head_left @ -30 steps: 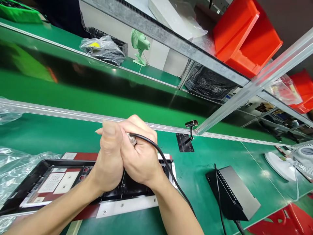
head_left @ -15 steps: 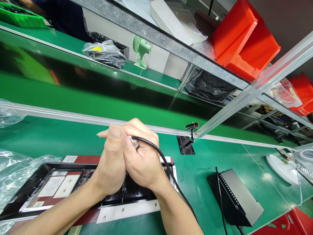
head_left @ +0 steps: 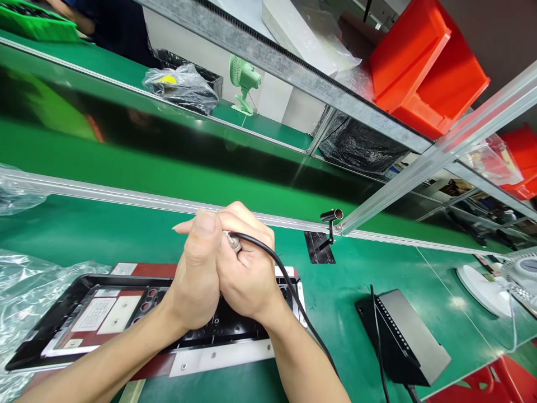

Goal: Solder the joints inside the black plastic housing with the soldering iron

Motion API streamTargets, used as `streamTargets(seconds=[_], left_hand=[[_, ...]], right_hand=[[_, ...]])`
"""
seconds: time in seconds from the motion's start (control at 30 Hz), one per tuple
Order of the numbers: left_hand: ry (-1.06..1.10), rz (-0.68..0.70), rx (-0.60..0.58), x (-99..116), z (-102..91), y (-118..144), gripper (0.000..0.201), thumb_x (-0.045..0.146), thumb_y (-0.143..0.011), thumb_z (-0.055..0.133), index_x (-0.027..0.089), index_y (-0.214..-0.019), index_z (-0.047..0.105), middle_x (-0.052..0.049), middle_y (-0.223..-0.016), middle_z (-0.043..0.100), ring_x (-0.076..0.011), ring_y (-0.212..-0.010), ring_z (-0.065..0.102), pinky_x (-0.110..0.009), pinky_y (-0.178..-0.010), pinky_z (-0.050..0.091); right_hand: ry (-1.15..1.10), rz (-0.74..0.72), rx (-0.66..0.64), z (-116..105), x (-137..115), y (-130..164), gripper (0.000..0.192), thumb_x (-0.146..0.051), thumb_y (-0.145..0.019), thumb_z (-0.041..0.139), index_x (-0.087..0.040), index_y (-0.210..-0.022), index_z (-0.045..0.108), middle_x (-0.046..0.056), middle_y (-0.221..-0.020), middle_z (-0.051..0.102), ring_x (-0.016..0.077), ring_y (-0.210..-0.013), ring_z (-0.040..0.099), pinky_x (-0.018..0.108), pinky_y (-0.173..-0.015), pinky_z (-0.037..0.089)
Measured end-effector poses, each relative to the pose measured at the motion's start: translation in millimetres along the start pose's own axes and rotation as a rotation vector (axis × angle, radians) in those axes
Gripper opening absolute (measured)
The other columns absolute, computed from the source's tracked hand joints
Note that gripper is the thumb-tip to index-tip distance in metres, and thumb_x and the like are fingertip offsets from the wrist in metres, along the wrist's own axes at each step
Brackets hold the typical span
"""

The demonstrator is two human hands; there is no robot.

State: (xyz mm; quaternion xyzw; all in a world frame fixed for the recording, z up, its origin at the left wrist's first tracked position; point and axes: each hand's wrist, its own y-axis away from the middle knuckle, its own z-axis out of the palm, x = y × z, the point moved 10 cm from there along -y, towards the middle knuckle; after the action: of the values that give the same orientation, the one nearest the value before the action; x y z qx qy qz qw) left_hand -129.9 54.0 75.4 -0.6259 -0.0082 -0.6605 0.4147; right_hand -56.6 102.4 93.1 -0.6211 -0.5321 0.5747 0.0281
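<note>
Fingers of the left hand (head_left: 197, 280) and right hand (head_left: 247, 274) close together around a metal-tipped tool (head_left: 233, 242) trailing a black cable (head_left: 289, 285), held upright over the black rectangular panel (head_left: 104, 313) near the green surface's (head_left: 356, 268) front edge. Work on the panel's right end looks underway; how much remains cannot be told.

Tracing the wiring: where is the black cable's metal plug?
Centre of the head view, the metal plug sits clasped between both hands, above the black panel.
</note>
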Motion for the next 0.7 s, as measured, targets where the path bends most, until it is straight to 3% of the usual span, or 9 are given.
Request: streamTargets(seconds=[0.23,0.5,0.7], left_hand=[[0.005,-0.012,0.010,-2.3,-1.2,0.3,0.078,0.082,-0.125,0.053,0.029,-0.075,0.083,-0.010,-0.085,0.080,-0.0372,-0.095,0.084,-0.057,-0.093,0.079],[0.019,-0.077,0.017,-9.3,-3.0,2.1,0.079,0.087,-0.122,0.056,0.028,-0.083,0.090,-0.008,-0.089,0.083,-0.0318,-0.083,0.079,-0.051,-0.076,0.073],[-0.020,-0.074,0.029,-5.6,-1.5,-0.5,0.084,0.095,-0.117,0.063,0.028,-0.066,0.068,-0.002,-0.072,0.068,-0.0267,-0.068,0.071,-0.051,-0.080,0.074]], right_hand=[[-0.019,0.004,0.022,-0.5,0.6,0.5,0.041,-0.039,-0.133,0.061,-0.034,-0.110,0.095,0.003,-0.110,0.090,0.0210,-0.102,0.083,0.036,-0.099,0.075],[0.032,0.054,-0.032,4.8,8.0,0.7,0.039,-0.039,-0.132,0.062,-0.034,-0.106,0.091,0.003,-0.109,0.090,0.0233,-0.112,0.085,0.037,-0.098,0.076],[0.009,0.047,-0.010,2.9,7.1,0.3,0.041,-0.051,-0.132,0.066,-0.032,-0.105,0.092,0.004,-0.106,0.090,0.0227,-0.106,0.084,0.037,-0.097,0.076]])
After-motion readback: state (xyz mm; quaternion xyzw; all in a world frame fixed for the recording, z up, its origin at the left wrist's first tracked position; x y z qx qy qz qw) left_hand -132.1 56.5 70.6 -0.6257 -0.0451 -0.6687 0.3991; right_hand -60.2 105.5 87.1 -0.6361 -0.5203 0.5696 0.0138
